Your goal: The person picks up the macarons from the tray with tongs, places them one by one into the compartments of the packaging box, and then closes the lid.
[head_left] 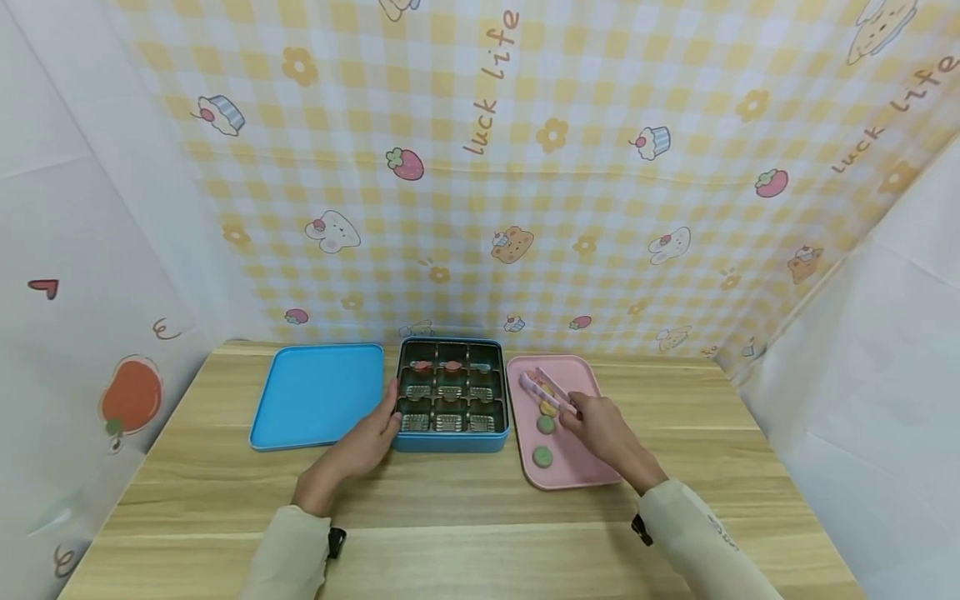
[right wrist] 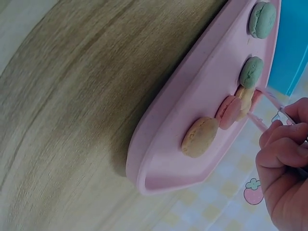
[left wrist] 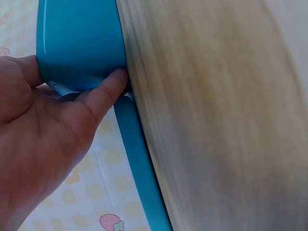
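Cream sleeves (head_left: 288, 550) come in closest, over a pale wood tabletop (head_left: 450, 533), and both hands are busy; the left hand (head_left: 367, 437) is wrapped round the front left corner of a blue box (head_left: 450, 443), thumb and fingers on it, I'd guess just to keep it steady; the right hand (head_left: 600, 425) grips a pair of pale tongs (head_left: 540, 392); on the pink tray (head_left: 573, 467) under it, going outward, there's one green macaron (head_left: 542, 457) sitting apart near the front, then a second green macaron (head_left: 546, 425), then yellow macarons (right wrist: 199, 137) and pink macarons (right wrist: 228, 112) bunched up where the tongs point; in the right wrist view the tong arms stand apart with a reddish macaron (right wrist: 257, 96) right by the tips, but honestly can't tell if they touch it; imo the step in hand is lining up a pick from the tray, and the next move calls for a soft, even squeeze and a straight lift, since macarons probably crack easy; pinkish pieces (head_left: 451, 366) show in the box's far row, left and middle compartments; a blue lid (head_left: 322, 392) lies flat just beside the box; behind it all hangs a yellow checked curtain (head_left: 450, 275)
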Tool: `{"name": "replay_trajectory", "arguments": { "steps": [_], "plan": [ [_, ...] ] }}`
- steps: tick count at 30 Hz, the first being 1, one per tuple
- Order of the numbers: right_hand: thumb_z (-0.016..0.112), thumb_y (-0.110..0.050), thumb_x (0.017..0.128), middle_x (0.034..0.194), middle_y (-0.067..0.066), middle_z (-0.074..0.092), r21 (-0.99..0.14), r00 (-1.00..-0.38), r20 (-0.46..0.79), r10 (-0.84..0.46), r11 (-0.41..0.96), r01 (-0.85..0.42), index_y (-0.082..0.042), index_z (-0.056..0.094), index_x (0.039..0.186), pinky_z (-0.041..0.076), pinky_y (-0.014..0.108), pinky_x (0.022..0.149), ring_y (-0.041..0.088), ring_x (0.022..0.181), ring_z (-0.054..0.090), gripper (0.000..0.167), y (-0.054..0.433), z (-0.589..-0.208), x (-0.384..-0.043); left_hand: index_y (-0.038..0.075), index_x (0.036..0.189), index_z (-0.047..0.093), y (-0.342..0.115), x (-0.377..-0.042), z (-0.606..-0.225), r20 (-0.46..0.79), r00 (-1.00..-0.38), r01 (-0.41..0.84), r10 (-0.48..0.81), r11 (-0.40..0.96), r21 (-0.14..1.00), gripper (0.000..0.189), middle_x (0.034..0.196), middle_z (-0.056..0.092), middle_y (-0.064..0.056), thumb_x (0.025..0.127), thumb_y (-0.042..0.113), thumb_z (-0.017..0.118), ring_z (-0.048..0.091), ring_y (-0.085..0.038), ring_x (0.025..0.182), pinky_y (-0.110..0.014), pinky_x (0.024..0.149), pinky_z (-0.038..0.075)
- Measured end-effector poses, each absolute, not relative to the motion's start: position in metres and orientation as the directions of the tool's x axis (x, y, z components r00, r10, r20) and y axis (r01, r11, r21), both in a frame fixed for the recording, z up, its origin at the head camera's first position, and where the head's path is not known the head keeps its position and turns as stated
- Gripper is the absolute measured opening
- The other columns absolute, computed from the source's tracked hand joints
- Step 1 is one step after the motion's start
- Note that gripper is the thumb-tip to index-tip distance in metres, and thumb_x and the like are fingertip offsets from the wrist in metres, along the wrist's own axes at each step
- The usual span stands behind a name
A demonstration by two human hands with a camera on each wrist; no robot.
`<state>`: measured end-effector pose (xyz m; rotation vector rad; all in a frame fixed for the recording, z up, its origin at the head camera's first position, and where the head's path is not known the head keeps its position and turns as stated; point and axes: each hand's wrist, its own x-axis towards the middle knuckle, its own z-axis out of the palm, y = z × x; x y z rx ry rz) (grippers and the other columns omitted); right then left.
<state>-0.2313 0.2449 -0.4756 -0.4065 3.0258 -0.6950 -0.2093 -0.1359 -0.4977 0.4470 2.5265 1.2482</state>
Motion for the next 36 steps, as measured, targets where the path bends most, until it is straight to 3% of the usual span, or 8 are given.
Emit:
{"name": "replay_trajectory", "arguments": {
  "steps": [8,15,23,36],
  "plan": [
    [0.058,-0.016,0.099,0.06,-0.002,0.049,-0.483,-0.973,0.069,-0.219,0.846,-0.225,-0.01,0.059,0.087,0.032,0.02,0.042,0.008,0.048,0.041,0.013,0.242,-0.471,-0.231,-0.004,0.154,-0.013,-0.137,-0.208,-0.497,-0.112,-0.908,0.154,0.403,0.571,0.807,0.061,0.163,-0.011,-0.025,0.111,0.014,0.025,0.0,-0.041,0.149,-0.059,0.119,0.011],
    [0.057,-0.013,0.099,0.057,-0.002,0.045,-0.495,-0.965,0.142,-0.221,0.828,-0.263,-0.01,0.055,0.082,0.026,0.017,0.039,0.006,0.044,0.036,0.017,0.238,-0.467,-0.232,-0.002,0.155,-0.014,-0.134,-0.21,-0.497,-0.119,-0.91,0.145,0.397,0.574,0.806,0.062,0.163,-0.013,-0.023,0.111,0.015,0.025,0.0,-0.04,0.15,-0.058,0.12,0.011],
    [0.057,-0.015,0.1,0.061,0.0,0.048,-0.52,-0.96,0.152,-0.234,0.807,-0.279,-0.01,0.057,0.088,0.03,0.019,0.039,0.007,0.046,0.04,0.013,0.228,-0.46,-0.236,-0.002,0.155,-0.015,-0.135,-0.21,-0.497,-0.123,-0.911,0.142,0.395,0.578,0.804,0.062,0.163,-0.011,-0.024,0.111,0.015,0.025,0.001,-0.041,0.15,-0.058,0.12,0.011],
    [0.059,-0.013,0.097,0.056,-0.006,0.043,-0.459,-0.927,0.228,-0.297,0.807,-0.371,-0.014,0.053,0.081,0.028,0.019,0.042,0.004,0.045,0.036,0.017,0.205,-0.454,-0.239,-0.003,0.155,-0.014,-0.135,-0.21,-0.497,-0.126,-0.912,0.14,0.391,0.583,0.8,0.062,0.163,-0.012,-0.024,0.11,0.014,0.025,0.0,-0.041,0.15,-0.057,0.12,0.011]
  ]
}}
